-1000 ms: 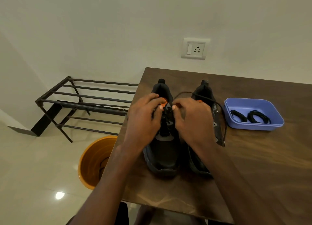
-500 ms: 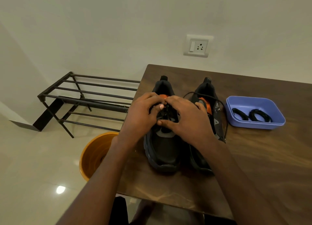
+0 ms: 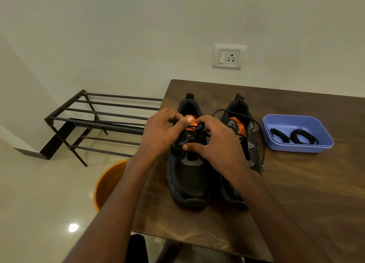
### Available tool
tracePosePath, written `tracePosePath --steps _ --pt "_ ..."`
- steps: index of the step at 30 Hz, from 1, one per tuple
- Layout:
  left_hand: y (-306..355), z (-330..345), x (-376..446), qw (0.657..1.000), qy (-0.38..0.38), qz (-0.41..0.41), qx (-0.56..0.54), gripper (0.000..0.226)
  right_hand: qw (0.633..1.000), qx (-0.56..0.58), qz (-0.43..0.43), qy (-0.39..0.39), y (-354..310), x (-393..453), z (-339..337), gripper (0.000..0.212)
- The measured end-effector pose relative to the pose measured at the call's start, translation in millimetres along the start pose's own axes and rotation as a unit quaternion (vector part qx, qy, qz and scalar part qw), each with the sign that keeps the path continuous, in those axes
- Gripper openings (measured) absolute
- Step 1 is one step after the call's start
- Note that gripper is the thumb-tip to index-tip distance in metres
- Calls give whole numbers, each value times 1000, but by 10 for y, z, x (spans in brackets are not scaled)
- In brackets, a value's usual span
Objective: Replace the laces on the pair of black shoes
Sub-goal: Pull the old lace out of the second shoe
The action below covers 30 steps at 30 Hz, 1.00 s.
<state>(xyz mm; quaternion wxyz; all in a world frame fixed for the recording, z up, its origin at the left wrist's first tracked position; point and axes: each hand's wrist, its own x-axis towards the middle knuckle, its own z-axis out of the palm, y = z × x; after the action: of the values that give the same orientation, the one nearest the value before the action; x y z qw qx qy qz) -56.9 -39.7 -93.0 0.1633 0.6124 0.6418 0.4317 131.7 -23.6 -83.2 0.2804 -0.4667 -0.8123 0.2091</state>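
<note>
Two black shoes (image 3: 189, 176), toes toward wearer.

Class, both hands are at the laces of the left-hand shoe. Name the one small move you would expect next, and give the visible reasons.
Probably pull the lace free of the upper eyelets. The left hand and right hand both pinch it over the left-hand shoe; a loose end trails over the other shoe, and two coiled laces wait in the blue tray.

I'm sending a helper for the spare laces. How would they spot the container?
On the dark wooden table, look right of the pair of black shoes. The shallow lilac plastic tub there is the only coloured container on the tabletop, holding two coiled black laces.
</note>
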Motion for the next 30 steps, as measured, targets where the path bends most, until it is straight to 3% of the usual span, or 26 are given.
tracePosePath --steps 2,4,7,12,15,17,19,21,23,24,26,28,30 --pt "27 53 7 998 -18 11 55 31 1000 15 -6 1 7 -9 13 73" --pt "59 98 8 999 -3 -3 33 19 1000 21 -10 2 6 -16 17 72" --pt "137 123 -27 990 47 -87 -100 5 999 29 -12 2 3 -18 20 74" --pt "229 132 -45 925 62 -212 -308 22 1000 24 -9 4 40 5 14 73" --pt "248 115 -51 969 39 -134 -205 15 1000 19 -7 8 67 7 20 74" --pt "224 94 -42 996 22 -67 -50 8 1000 23 -12 8 73 1 27 74" --pt "211 80 -55 989 25 -2 144 10 999 25 -21 4 61 -1 35 74" --pt "234 64 -56 981 50 32 185 13 999 22 -26 2 52 3 39 74" --pt "289 34 -53 996 86 -7 18 21 1000 19 -24 1 44 4 38 75" --pt "321 20 -41 987 101 -50 -118 20 1000 18 -22 -1 42 6 37 76" --pt "369 -21 -26 935 123 -108 -314 14 1000 13 -19 -5 49 10 36 78" --pt "370 -63 -17 927 112 -117 -339 12 1000 5 -21 -4 59 18 34 78" --pt "300 -72 -14 972 85 -69 -207 16 1000 -1 -28 -1 65 23 35 76"
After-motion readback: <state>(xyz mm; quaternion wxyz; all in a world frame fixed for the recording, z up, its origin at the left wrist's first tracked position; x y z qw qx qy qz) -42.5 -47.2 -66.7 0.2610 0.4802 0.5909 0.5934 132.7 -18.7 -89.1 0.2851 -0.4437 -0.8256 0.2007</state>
